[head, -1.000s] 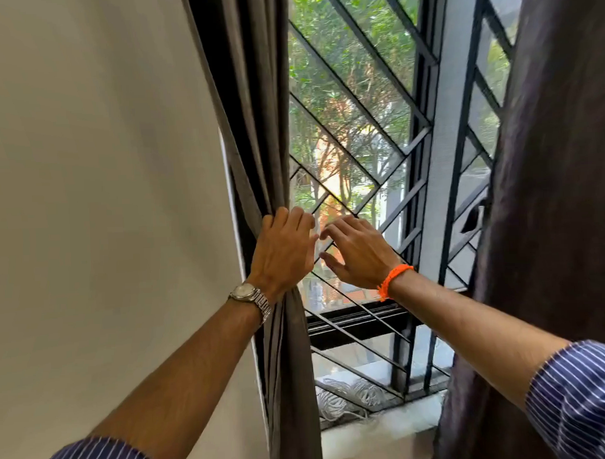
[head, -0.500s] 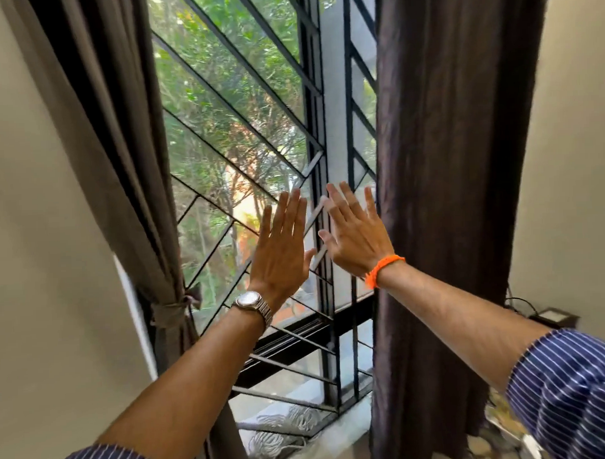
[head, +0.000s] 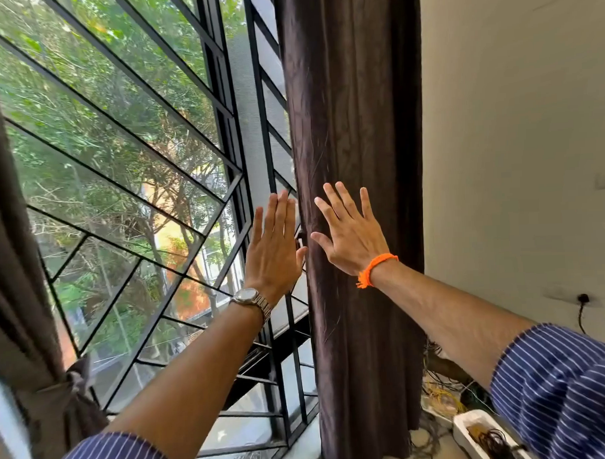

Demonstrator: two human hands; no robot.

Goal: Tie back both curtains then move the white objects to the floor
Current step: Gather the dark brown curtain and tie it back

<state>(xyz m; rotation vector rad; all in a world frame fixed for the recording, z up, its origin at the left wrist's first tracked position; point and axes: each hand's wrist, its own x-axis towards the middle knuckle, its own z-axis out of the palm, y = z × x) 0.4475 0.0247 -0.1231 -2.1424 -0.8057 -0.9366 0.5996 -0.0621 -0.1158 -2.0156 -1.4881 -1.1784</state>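
The curtain point(head: 352, 124) was dark brown, the sleeve point(head: 560, 388) navy with white pinstripes, the wristband point(head: 376, 266) orange.

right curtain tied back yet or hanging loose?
Loose. The right curtain hangs straight with no tie visible; the left curtain is cinched by a knot.

Left curtain point(head: 19, 308): brown, bunched at window's edge, tied w/ knotted band. Right curtain point(head: 357, 158): dark brown, hangs straight, untied.
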